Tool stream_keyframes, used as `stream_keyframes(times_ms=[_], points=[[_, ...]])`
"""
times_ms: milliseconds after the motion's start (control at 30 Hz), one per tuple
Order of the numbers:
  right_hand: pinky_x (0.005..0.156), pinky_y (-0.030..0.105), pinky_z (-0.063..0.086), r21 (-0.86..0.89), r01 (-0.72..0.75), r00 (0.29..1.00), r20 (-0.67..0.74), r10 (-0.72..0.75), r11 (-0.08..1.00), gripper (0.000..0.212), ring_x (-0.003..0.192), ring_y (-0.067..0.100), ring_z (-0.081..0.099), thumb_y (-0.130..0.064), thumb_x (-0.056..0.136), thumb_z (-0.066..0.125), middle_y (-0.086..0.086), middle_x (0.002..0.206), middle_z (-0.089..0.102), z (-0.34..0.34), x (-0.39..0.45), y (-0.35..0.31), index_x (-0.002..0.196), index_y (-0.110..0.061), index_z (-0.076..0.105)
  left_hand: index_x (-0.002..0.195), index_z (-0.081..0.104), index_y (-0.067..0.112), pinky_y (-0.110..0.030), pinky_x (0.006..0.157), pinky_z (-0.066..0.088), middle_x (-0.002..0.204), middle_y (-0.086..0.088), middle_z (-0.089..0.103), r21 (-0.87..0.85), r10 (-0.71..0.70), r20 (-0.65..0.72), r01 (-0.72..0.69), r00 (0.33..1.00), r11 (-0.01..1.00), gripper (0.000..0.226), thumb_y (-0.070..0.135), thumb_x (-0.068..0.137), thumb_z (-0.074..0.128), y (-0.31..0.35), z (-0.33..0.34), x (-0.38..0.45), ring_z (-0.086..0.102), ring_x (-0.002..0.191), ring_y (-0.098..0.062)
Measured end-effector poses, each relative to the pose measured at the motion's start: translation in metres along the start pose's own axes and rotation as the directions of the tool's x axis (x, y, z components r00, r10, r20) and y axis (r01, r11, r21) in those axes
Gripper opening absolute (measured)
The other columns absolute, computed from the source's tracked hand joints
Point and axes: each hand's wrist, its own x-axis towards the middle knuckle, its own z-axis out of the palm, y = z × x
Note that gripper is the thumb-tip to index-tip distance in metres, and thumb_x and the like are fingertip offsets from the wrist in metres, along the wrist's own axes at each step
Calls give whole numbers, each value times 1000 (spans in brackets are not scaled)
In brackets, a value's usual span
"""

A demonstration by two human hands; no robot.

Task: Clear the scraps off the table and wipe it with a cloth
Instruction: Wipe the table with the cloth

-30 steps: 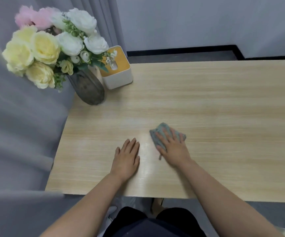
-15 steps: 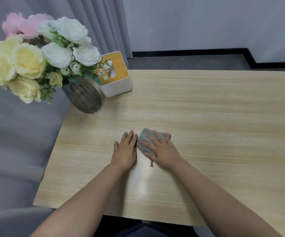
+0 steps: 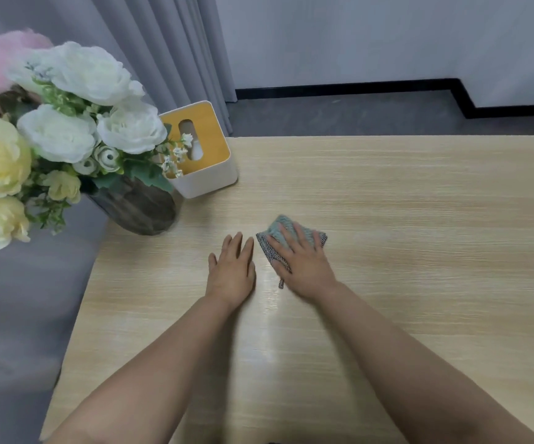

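On the bench (image 3: 419,193), near its left end: one grey-green cloth (image 3: 280,233), folded, flat on the wood, pinned under my right hand (image 3: 304,267); fingers (image 3: 301,237) straight and spread over it, pressing, not curled. Since half a second ago the cloth has slid a little rightward, away from my left hand (image 3: 232,274), which stays flat on the bare wood with fingers straight, holding nothing. Gap between the two hands now wider. Scraps: none visible anywhere on the surface. Judgement: clearing done, wiping pass under way, reversing toward the right. Vase of flowers (image 3: 137,206) and tissue box (image 3: 201,155) stand at the far-left corner, untouched.
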Motion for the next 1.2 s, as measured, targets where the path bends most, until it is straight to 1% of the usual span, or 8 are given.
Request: stream_keyframes(times_ms=[67, 133, 233, 567, 733, 967, 1067, 1200], points=[[110, 41, -21, -19, 34, 999, 1, -34, 999, 58, 144, 16, -16, -59, 93, 14, -8, 158, -5, -7, 10, 14, 148, -40, 5, 149, 15, 24, -48, 115, 9, 158, -1, 5, 30, 37, -22, -37, 999, 999, 51, 29, 100, 29, 0, -3, 10, -3, 146, -18], [111, 41, -19, -4, -41, 999, -8, 41, 999, 57, 144, 15, -17, -54, 97, 22, -8, 158, -8, -17, 25, 27, 148, -40, 2, 149, 16, 26, -49, 116, 7, 158, -1, 6, 22, 70, -14, -70, 997, 997, 51, 30, 100, 28, 0, -7, 22, -5, 146, -17], [112, 43, -17, 9, -172, 985, -2, 172, 985, 57, 143, 16, -18, -53, 98, 22, -6, 157, -12, -33, 55, 41, 148, -38, 0, 150, 14, 27, -50, 116, 5, 159, 0, 4, 21, 94, 15, -95, 995, 995, 52, 34, 100, 28, -1, -13, 38, -7, 146, -17], [110, 52, -16, 68, -351, 936, -11, 352, 934, 61, 143, 25, -19, -57, 96, 22, 0, 158, -14, -58, 148, 54, 149, -36, 0, 150, 6, 31, -45, 115, -3, 159, 5, -7, 59, 137, -4, -136, 991, 989, 53, 41, 101, 21, -9, -4, 54, -13, 145, -14], [109, 56, -14, 57, -369, 929, 1, 370, 928, 63, 143, 27, -19, -58, 95, 24, 0, 157, -15, -67, 182, 56, 149, -36, -1, 150, 15, 31, -47, 115, 5, 159, 3, 6, 58, 178, -50, -175, 983, 983, 68, 51, 86, 1, -14, 0, 55, -3, 146, -17], [110, 57, -13, 71, -385, 923, 13, 385, 920, 61, 143, 27, -17, -55, 96, 23, 2, 158, -10, -77, 203, 59, 149, -34, 0, 149, 18, 30, -48, 114, 7, 159, 3, 10, 49, 182, -69, -179, 981, 983, 66, 51, 87, 4, -14, 3, 56, 1, 146, -18], [111, 55, -12, 59, -307, 950, -39, 309, 950, 56, 144, 25, -13, -47, 99, 21, 2, 159, -7, -66, 190, 43, 150, -31, 3, 149, 19, 30, -49, 114, 6, 159, 3, 10, 43, 173, -79, -170, 982, 985, 66, 50, 88, 6, -14, 6, 56, 1, 146, -18], [112, 52, -13, -13, -16, 999, -40, 16, 1000, 54, 145, 22, -12, -47, 99, 22, -2, 159, -4, -44, 146, 21, 149, -36, 5, 147, 28, 27, -52, 113, 13, 157, 0, 19, 29, 166, -116, -163, 979, 986, 61, 46, 91, 16, -12, 8, 55, 11, 146, -20]])
